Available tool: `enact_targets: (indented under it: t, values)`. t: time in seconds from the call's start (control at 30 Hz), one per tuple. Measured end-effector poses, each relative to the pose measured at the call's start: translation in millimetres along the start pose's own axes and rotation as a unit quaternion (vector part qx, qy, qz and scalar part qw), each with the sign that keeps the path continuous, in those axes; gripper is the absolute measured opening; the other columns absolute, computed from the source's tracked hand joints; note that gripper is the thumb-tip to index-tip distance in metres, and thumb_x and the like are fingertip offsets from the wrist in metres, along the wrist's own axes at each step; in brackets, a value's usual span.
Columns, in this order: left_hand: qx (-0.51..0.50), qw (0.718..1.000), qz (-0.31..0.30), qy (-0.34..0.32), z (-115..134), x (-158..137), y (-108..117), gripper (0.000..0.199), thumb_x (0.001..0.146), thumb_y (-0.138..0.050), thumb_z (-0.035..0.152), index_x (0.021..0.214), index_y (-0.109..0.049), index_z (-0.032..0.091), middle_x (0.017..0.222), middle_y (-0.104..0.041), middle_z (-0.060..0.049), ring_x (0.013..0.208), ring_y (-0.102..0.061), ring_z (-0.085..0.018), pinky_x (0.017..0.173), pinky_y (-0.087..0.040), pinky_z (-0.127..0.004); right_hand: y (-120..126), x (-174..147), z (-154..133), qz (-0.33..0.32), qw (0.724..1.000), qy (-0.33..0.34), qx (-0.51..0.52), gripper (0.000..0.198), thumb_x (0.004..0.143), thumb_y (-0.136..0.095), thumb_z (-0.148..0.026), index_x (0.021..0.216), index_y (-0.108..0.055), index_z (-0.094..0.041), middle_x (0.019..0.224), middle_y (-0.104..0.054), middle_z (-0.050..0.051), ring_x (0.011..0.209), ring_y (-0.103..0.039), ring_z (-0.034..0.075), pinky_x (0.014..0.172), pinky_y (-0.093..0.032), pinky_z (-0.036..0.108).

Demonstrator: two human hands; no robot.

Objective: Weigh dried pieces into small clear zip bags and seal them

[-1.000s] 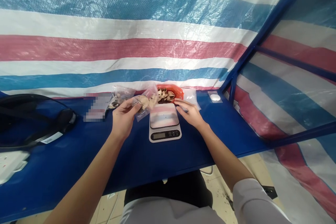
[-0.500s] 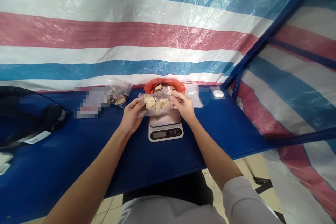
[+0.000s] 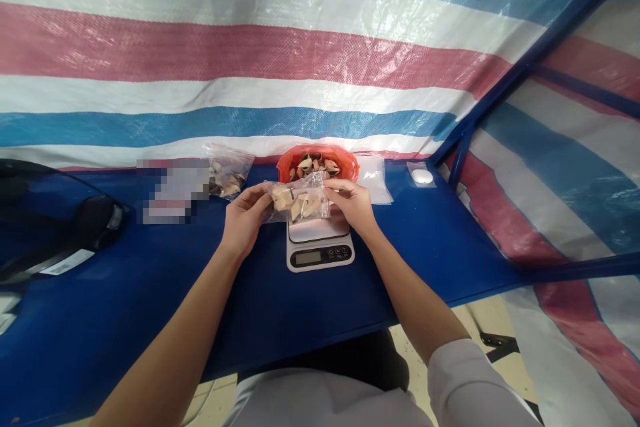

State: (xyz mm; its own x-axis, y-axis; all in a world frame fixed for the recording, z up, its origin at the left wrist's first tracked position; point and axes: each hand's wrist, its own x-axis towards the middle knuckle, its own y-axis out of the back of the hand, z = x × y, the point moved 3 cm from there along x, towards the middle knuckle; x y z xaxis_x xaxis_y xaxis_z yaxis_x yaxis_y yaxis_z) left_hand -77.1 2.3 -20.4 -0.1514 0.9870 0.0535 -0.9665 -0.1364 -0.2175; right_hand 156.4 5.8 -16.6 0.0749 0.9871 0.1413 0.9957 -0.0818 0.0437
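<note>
A clear zip bag [image 3: 303,202] with several pale, cream-coloured pieces in it is stretched between my two hands, above the kitchen scale [image 3: 321,255]. My left hand [image 3: 245,219] pinches the bag's left end. At its right end, my right hand [image 3: 351,205] grips the edge between thumb and fingers. The scale has a steel plate, partly hidden under the bag, and a dark display panel; any reading is too faint to make out. Just behind the zip bag sits an open red plastic bag [image 3: 286,159] of pale and dark-edged pieces.
Left of my hands stands another clear bag [image 3: 227,177] of brownish pieces, beside a blurred-out patch. Flat clear bags [image 3: 375,181] lie right of the red bag. Farther right is a small packet with a white disc [image 3: 421,176]. Black gear [image 3: 95,227] lies at the left. Striped sheeting [image 3: 250,53] hangs behind the blue table [image 3: 420,267].
My view has shifted slightly, and more of the red bag's contents show above the zip bag. The pieces inside the zip bag sit a little differently. Both hands keep their hold.
</note>
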Motion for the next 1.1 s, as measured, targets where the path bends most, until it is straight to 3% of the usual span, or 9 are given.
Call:
enact_targets:
  t: [0.1,0.2,0.3,0.43,0.53,0.7,0.9,1.0,1.1]
  values:
    - [0.130,0.985,0.044,-0.107,10.1,0.9,12.0,0.039,0.073,-0.078,0.042,0.104,-0.073,0.019,0.106,-0.075,-0.007,0.095,-0.070,-0.022,0.089,-0.057,-0.034,-2.4,0.0,-3.6,-0.011,1.000,-0.015,0.023,0.032,0.072,-0.080,-0.046,0.093,-0.078,-0.022,0.097,-0.079,0.003,0.076,-0.073,0.020,0.060,-0.066,0.030]
    - [0.273,0.935,0.051,-0.221,27.2,-3.1,12.4,0.032,0.083,-0.069,0.042,0.105,-0.072,0.020,0.110,-0.072,-0.007,0.093,-0.069,-0.020,0.092,-0.056,-0.035,-4.5,1.7,-6.7,-0.034,0.999,-0.023,0.032,0.035,0.070,-0.080,-0.048,0.093,-0.078,-0.021,0.098,-0.079,0.004,0.079,-0.074,0.020,0.061,-0.066,0.032]
    - [0.368,0.879,-0.016,-0.304,43.6,-10.0,-4.0,0.025,0.087,-0.064,0.040,0.100,-0.074,0.020,0.105,-0.073,-0.007,0.083,-0.067,-0.018,0.089,-0.055,-0.035,-5.9,6.4,-11.3,-0.058,0.998,-0.019,0.029,0.036,0.070,-0.081,-0.047,0.095,-0.078,-0.021,0.101,-0.079,0.005,0.080,-0.074,0.021,0.060,-0.065,0.031]
    - [0.397,0.845,-0.133,-0.332,55.7,-12.7,-33.5,0.024,0.091,-0.059,0.039,0.093,-0.076,0.021,0.092,-0.074,-0.007,0.080,-0.066,-0.019,0.080,-0.053,-0.031,-9.5,16.6,-22.0,-0.084,0.996,0.019,0.015,0.033,0.069,-0.082,-0.045,0.092,-0.079,-0.021,0.093,-0.078,0.003,0.076,-0.073,0.019,0.056,-0.064,0.028]
    - [0.419,0.843,-0.161,-0.295,60.5,-6.3,-47.2,0.024,0.089,-0.059,0.037,0.086,-0.077,0.020,0.082,-0.074,-0.005,0.069,-0.063,-0.017,0.071,-0.048,-0.028,-14.8,24.4,-31.7,-0.110,0.993,0.045,0.006,0.033,0.070,-0.081,-0.047,0.091,-0.080,-0.022,0.089,-0.077,0.001,0.076,-0.073,0.019,0.054,-0.065,0.028]
    - [0.421,0.873,-0.146,-0.196,66.9,10.9,-51.9,0.032,0.087,-0.060,0.038,0.066,-0.074,0.019,0.062,-0.070,-0.002,0.057,-0.059,-0.016,0.061,-0.041,-0.028,-24.2,34.4,-47.3,-0.157,0.984,0.083,-0.009,0.025,0.073,-0.079,-0.043,0.088,-0.080,-0.024,0.095,-0.078,0.000,0.087,-0.074,0.020,0.067,-0.067,0.031]
    - [0.248,0.956,-0.158,-0.006,53.6,33.0,-47.0,0.037,0.083,-0.068,0.049,0.065,-0.075,0.018,0.061,-0.072,-0.006,0.052,-0.063,-0.018,0.056,-0.050,-0.028,-30.5,46.7,-49.6,-0.200,0.979,0.035,0.010,0.028,0.074,-0.080,-0.039,0.098,-0.080,-0.023,0.097,-0.078,0.000,0.088,-0.074,0.020,0.075,-0.066,0.033]
    - [0.174,0.970,-0.157,0.067,45.5,41.2,-44.8,0.036,0.075,-0.077,0.049,0.064,-0.075,0.015,0.066,-0.074,-0.010,0.052,-0.064,-0.018,0.053,-0.052,-0.029,-31.2,50.5,-50.5,-0.225,0.974,0.011,0.008,0.030,0.074,-0.081,-0.038,0.099,-0.080,-0.022,0.093,-0.078,0.000,0.080,-0.073,0.018,0.068,-0.065,0.030]
    - [0.135,0.973,-0.159,0.100,41.9,45.1,-43.4,0.032,0.069,-0.084,0.045,0.066,-0.076,0.013,0.069,-0.074,-0.011,0.056,-0.065,-0.017,0.056,-0.054,-0.028,-30.8,52.2,-53.0,-0.231,0.973,-0.012,-0.003,0.030,0.075,-0.080,-0.037,0.100,-0.080,-0.020,0.093,-0.077,0.001,0.078,-0.072,0.016,0.065,-0.064,0.027]
